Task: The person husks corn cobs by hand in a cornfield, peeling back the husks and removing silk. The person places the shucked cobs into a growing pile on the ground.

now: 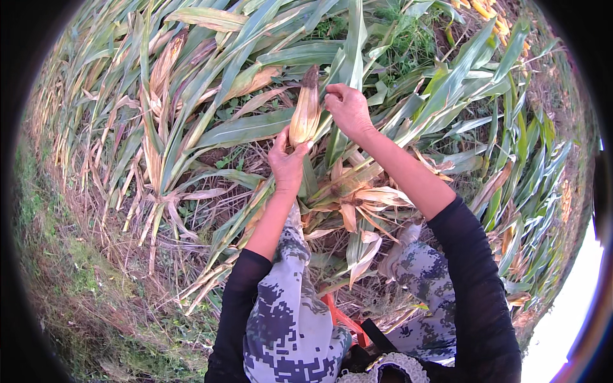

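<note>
A corn ear in its pale, dry husk [305, 112] stands nearly upright before me, its dark brown silk [311, 76] at the top. Around its lower end my left hand [287, 160] is closed, the thumb against the husk's base. To the right of the ear's upper part is my right hand [348, 107], its fingers curled in close to the husk. I see nothing in those fingers, though the palm side is partly hidden. Below the hands, peeled dry husks [373, 198] spread from a cut corn stalk [335, 186].
Felled corn stalks with long green leaves [268, 52] lie left and ahead. Another husked ear [165, 67] lies among them. Bare yellow corn cobs [493, 16] are piled at the far right. Between my legs in camouflage trousers [287, 316] shows an orange-red frame [342, 316].
</note>
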A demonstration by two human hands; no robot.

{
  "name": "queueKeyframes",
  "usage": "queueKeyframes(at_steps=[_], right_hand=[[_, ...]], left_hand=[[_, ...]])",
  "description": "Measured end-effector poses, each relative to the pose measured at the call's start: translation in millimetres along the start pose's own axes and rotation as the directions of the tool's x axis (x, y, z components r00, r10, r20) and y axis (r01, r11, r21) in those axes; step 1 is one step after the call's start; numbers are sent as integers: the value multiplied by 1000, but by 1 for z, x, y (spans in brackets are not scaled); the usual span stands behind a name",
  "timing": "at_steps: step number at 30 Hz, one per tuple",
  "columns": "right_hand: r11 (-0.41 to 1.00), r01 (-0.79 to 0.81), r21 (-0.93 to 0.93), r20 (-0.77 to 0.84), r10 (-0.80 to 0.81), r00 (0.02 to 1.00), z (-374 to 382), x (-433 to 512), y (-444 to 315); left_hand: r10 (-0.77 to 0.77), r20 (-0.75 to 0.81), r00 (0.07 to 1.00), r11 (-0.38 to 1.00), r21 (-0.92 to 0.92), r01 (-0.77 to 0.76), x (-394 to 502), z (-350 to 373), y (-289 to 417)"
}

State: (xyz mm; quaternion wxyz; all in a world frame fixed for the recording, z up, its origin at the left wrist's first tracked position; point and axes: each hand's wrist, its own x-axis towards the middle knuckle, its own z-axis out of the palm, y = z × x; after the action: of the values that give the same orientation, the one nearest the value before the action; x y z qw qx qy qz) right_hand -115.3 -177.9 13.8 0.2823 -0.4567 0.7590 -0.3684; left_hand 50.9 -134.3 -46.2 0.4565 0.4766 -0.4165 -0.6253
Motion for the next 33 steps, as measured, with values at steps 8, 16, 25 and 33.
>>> queueKeyframes(at_steps=[8, 16, 25, 33], right_hand=[[966, -113, 233, 311, 36, 950, -9, -7, -21], [999, -13, -49, 256, 25, 966, -15, 0, -15], [579, -574, 578, 272, 527, 805, -4, -19, -18], [730, -444, 521, 338, 301, 892, 2, -39, -15]], left_hand=[[43, 12, 999, 998, -47, -43, -5, -8, 0], [-2, 20, 1000, 1000, -28, 3, -18, -2, -8], [53, 19, 998, 995, 82, -54, -19, -10, 1], [406, 275, 871, 433, 781, -449, 20, 9, 90]])
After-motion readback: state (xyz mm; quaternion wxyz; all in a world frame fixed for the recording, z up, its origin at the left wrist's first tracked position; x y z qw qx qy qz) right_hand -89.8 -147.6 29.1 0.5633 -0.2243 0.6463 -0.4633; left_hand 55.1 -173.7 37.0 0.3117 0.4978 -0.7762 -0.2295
